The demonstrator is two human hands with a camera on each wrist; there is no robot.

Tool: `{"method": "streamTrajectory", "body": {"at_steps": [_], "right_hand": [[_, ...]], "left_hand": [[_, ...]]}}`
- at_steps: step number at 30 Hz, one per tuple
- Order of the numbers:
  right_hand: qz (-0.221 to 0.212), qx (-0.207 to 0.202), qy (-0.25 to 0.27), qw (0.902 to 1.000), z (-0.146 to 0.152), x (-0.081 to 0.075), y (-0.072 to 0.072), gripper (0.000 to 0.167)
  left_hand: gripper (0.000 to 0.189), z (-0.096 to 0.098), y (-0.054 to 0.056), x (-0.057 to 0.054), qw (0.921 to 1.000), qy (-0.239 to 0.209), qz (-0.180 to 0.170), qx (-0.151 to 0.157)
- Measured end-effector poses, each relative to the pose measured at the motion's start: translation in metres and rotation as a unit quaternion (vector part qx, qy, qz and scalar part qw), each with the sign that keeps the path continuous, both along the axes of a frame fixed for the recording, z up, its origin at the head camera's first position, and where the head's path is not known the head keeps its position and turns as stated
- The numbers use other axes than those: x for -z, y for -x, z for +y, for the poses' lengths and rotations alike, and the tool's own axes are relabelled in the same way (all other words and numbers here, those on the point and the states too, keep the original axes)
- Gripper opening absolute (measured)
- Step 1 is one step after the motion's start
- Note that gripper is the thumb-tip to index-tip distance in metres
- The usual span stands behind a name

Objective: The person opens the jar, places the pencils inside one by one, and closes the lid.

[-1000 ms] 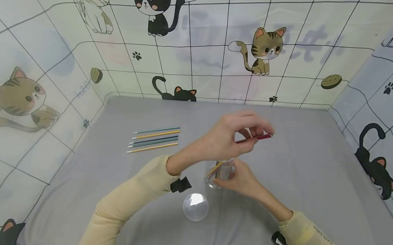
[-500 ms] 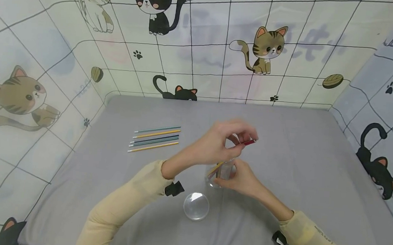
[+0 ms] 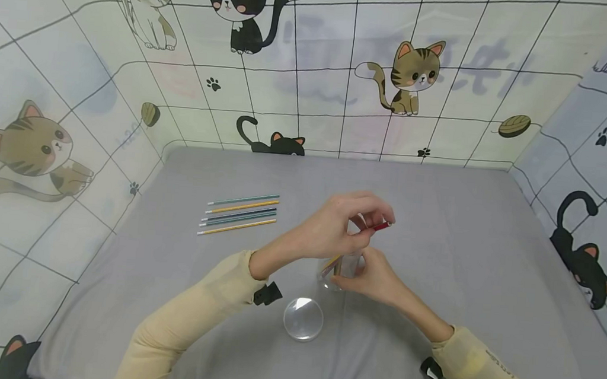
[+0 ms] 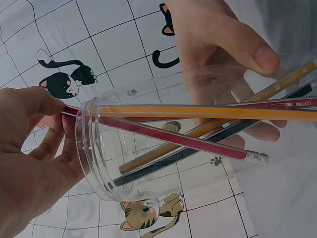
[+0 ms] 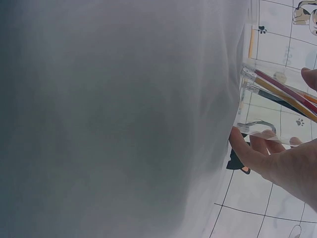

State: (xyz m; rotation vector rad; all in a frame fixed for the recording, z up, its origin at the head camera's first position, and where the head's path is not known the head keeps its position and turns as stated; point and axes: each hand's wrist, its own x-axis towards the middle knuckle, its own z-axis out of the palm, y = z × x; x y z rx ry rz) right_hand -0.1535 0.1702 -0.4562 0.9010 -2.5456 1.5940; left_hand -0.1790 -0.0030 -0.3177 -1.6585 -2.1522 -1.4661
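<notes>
"Watching from over here: the left hand (image 3: 333,224) has a red pencil (image 4: 183,138) pinched right at the mouth of a clear jar (image 3: 350,266), eraser end inside."

"Nice, and the right hand (image 3: 377,275)?"

"Clamped round the jar, lower down, thumb on the near side. So the hands are close, one above the other."

"Anything else in the jar?"

"Yeah, yellow, red and dark pencils (image 4: 198,112), crossing each other. A row of loose pencils (image 3: 239,214) lies off to the left on grey cloth (image 3: 449,237), and a round clear lid (image 3: 303,319) sits near the jar."
</notes>
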Motion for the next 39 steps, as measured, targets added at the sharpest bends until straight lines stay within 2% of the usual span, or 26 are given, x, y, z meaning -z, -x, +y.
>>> {"method": "streamTrajectory", "body": {"at_steps": [6,8,12,18,21,26,30,34,39], "right_hand": [[-0.002,0.004,-0.01,0.9999,0.0,0.001,0.002,0.056],[-0.008,-0.006,-0.006,0.9999,0.0,0.001,0.002,0.048],[-0.018,-0.022,0.002,0.9996,-0.001,-0.001,0.003,0.039],[-0.007,-0.012,0.001,0.9999,0.0,0.0,0.002,0.059],[-0.01,-0.006,0.007,0.9999,-0.001,0.0,0.002,0.061],[-0.006,0.021,-0.006,0.9997,-0.003,-0.001,0.0,0.064],[-0.002,0.033,-0.012,0.9994,-0.005,-0.003,0.0,0.063],[0.002,0.037,-0.013,0.9992,-0.006,-0.003,0.0,0.065],[0.001,0.036,-0.012,0.9993,-0.006,-0.003,0.0,0.067]], "left_hand": [[0.03,-0.003,-0.001,0.002,0.9986,0.034,0.039,-0.01],[0.03,-0.003,-0.001,0.002,0.9974,0.05,0.051,-0.013],[0.034,-0.005,-0.003,0.001,0.9964,0.062,0.054,-0.018],[0.032,-0.014,-0.001,-0.003,0.9977,0.027,0.043,-0.045],[0.031,-0.024,0.002,-0.001,0.9966,0.001,0.038,-0.073],[0.031,-0.05,0.005,0.009,0.9901,-0.037,0.021,-0.134],[0.03,-0.073,0.009,0.022,0.9832,-0.048,0.007,-0.176],[0.03,-0.094,0.011,0.037,0.9777,-0.04,-0.018,-0.205],[0.031,-0.111,0.012,0.049,0.9738,-0.013,-0.049,-0.222]]}}
